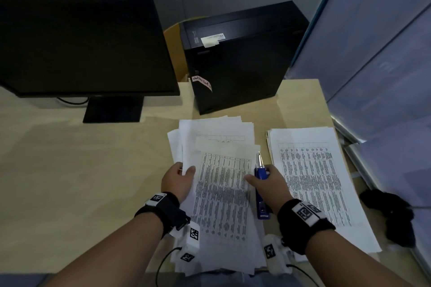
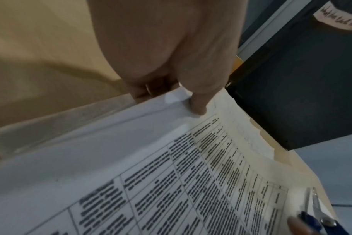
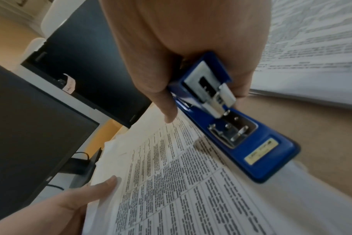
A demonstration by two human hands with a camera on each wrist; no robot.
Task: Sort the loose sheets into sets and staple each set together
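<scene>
A messy pile of loose printed sheets [image 1: 221, 184] lies on the desk in front of me, its top page a dense table [image 2: 191, 182]. My left hand [image 1: 179, 179] pinches the left edge of the upper sheets [image 2: 177, 101], thumb on top. My right hand [image 1: 268, 182] grips a blue stapler [image 1: 261, 191] at the pile's right edge; the stapler [image 3: 231, 127] is swung open, its base lying on the paper. The right thumb [image 3: 167, 109] points down at the top sheet. A second, squared stack [image 1: 312, 184] lies to the right.
A black monitor [image 1: 77, 39] stands at the back left and a black computer case [image 1: 238, 60] behind the pile. Blue-grey partition panels [image 1: 377, 53] close off the right side. A black crumpled object [image 1: 391, 214] sits at the desk's right edge. Bare desk [image 1: 70, 170] stretches left.
</scene>
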